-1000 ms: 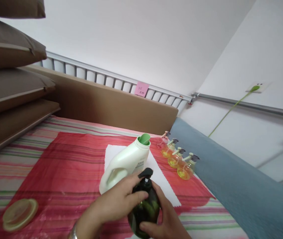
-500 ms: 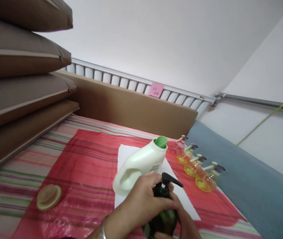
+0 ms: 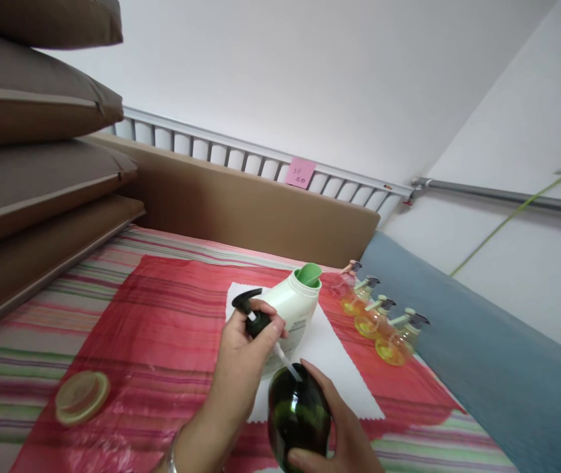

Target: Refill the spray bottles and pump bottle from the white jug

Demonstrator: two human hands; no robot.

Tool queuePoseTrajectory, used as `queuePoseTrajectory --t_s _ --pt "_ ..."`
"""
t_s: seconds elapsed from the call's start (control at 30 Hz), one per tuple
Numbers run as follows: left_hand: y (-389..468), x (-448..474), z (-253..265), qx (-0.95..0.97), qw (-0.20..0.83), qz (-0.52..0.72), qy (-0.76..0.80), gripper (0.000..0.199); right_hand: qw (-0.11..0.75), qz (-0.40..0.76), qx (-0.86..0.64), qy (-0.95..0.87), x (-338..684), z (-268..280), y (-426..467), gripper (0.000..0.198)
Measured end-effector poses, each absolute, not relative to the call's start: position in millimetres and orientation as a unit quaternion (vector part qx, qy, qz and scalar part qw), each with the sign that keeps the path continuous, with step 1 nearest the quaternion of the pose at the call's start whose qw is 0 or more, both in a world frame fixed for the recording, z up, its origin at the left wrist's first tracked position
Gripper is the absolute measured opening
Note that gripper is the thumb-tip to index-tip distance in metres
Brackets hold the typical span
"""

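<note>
My left hand [image 3: 246, 341] grips a black pump head [image 3: 253, 318] by its collar, fingers closed around it. Its pale dip tube slants down to the mouth of a dark green bottle [image 3: 300, 417], the lower end still at or in the opening. Wrapped around that bottle's right side and underneath is my right hand [image 3: 342, 427]. Just behind both hands stands a large white jug [image 3: 293, 299] with a green spout in its uncapped neck, partly hidden by my left hand. A round pale cap [image 3: 82, 397] lies at the left.
Several small pump bottles [image 3: 393, 345] with yellow or pink contents stand in a row at the right. A white sheet [image 3: 342, 378] lies under the jug on red translucent plastic [image 3: 177, 322]. Stacked brown cushions [image 3: 39, 177] rise at the left; a brown board [image 3: 241, 210] stands behind.
The pump head has come up off the dark green bottle and moved left in my left hand. My right hand keeps hold of the bottle, now tilted. The view has shifted slightly.
</note>
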State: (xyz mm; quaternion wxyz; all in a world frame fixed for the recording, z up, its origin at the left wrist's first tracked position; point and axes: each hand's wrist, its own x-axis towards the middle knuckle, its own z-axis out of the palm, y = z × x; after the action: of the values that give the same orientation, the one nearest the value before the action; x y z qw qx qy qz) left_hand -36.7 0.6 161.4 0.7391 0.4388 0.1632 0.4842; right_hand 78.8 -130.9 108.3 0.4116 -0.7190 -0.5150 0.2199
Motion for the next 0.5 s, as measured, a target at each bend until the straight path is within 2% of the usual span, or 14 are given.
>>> queuePoseTrajectory --t_s 0.2,0.33,0.5 --pt "-15 -43 167 0.452 0.684 0.547 0.17 0.012 0.417 0.217 -0.724 -0.505 75 115 -129 0.083" --pt "-16 -41 171 0.496 0.702 0.474 0.19 0.012 0.421 0.228 -0.703 -0.526 80 114 -131 0.084" --pt "30 -67 174 0.339 0.683 0.628 0.155 0.009 0.396 0.199 -0.728 -0.523 98 107 -143 0.084"
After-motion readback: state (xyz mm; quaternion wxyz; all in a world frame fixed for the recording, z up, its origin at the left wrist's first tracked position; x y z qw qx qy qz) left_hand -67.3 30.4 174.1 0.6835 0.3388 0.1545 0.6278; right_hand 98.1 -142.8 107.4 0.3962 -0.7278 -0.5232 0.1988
